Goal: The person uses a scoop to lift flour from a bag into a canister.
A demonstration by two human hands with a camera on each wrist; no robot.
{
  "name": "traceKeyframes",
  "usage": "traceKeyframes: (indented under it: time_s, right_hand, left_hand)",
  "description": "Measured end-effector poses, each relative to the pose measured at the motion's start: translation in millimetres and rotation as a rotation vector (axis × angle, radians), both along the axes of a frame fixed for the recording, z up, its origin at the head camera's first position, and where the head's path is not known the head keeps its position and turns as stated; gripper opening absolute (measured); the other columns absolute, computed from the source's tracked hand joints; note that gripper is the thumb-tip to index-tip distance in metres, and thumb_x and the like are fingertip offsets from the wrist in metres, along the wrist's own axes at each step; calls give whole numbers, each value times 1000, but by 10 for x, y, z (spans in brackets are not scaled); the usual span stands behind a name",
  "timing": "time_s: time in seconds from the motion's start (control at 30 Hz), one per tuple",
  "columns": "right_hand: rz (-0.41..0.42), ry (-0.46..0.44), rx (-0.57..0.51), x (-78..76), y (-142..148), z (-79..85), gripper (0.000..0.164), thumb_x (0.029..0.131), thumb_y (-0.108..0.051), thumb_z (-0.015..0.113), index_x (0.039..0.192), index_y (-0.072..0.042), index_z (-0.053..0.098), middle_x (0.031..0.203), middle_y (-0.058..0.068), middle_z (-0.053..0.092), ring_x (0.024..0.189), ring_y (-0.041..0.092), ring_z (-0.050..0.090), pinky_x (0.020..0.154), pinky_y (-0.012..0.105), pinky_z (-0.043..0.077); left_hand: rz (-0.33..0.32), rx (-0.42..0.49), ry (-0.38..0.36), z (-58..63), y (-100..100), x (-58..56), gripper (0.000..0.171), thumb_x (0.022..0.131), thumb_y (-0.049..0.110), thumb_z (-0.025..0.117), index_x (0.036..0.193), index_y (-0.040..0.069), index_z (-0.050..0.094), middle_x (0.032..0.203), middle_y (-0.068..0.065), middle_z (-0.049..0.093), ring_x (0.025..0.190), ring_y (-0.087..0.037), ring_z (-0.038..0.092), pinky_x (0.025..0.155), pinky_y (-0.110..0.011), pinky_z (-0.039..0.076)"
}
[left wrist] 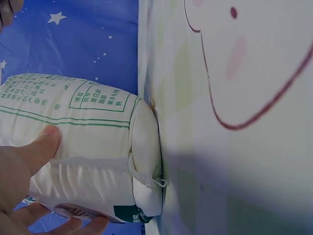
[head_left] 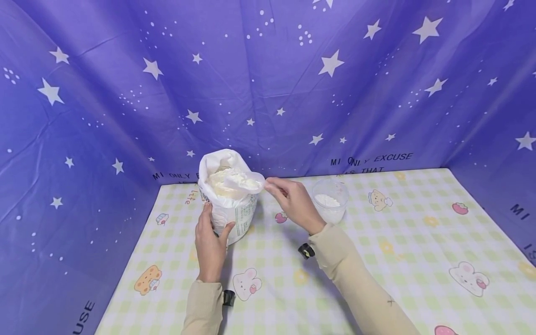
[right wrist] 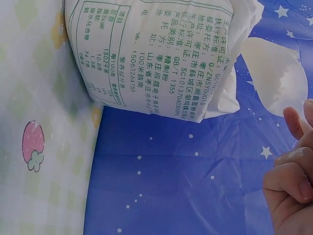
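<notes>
A white bag of flour (head_left: 240, 216) with green print stands at the back of the table, its top rolled open and flour showing inside. My left hand (head_left: 212, 246) grips its lower side, thumb on the front and fingers round the far side, as the left wrist view shows. At the bag's mouth, my right hand (head_left: 299, 204) pinches the handle end of a pale translucent scoop (right wrist: 279, 76). White flour lies in the scoop, which is over the bag's right rim in the head view. The handle is mostly hidden by the fingers.
A clear plastic tub (head_left: 331, 214) holding white powder stands right of the bag, just behind my right wrist. The table has a green checked cloth (head_left: 410, 260) with cartoon prints. A purple star-patterned curtain (head_left: 268, 93) rises close behind the bag and along both sides.
</notes>
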State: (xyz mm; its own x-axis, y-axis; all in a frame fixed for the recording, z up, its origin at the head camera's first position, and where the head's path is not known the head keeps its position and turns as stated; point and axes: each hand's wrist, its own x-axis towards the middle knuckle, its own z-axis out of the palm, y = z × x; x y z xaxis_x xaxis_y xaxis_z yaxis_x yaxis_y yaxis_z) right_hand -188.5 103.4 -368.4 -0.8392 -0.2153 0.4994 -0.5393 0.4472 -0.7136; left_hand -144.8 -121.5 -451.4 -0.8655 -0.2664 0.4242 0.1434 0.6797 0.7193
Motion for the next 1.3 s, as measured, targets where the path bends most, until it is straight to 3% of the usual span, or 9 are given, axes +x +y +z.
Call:
traceKeyframes:
  time_s: [0.27,0.5,0.83,1.03,1.3]
  right_hand:
    - [-2,6,-14,27,59,-18,32,100,-24,60,121,-2,70,116,12,72,97,21,70,88,39,59]
    - [-7,10,-18,62,138,-11,31,100,-23,60,121,-2,70,113,12,73,76,16,62,77,36,57]
    - [-36,14,-25,87,222,-26,31,99,-22,61,122,-2,70,100,9,75,57,11,45,66,28,48]
    - [-43,19,-31,104,281,-55,30,100,-22,61,122,-3,70,100,8,74,54,10,38,60,26,44]
    - [-66,8,-39,163,376,-71,32,100,-23,60,124,-3,69,103,8,74,58,11,43,63,26,44]
  left_hand:
    - [3,-3,-2,1,-2,3,77,81,22,81,146,5,43,156,-14,40,140,-36,39,117,-50,33]
    - [1,-8,7,-9,-3,-1,77,81,22,81,146,5,43,156,-13,40,140,-36,39,116,-50,33]
    - [-1,-6,18,-11,-2,-5,77,81,21,81,146,5,43,155,-14,41,140,-36,39,117,-50,32]
    - [-1,-2,20,-1,-3,-3,76,81,21,81,145,5,44,155,-13,41,140,-36,39,117,-50,32]
    - [1,3,9,2,-2,0,76,81,21,81,145,5,44,155,-13,41,140,-35,39,117,-50,32]
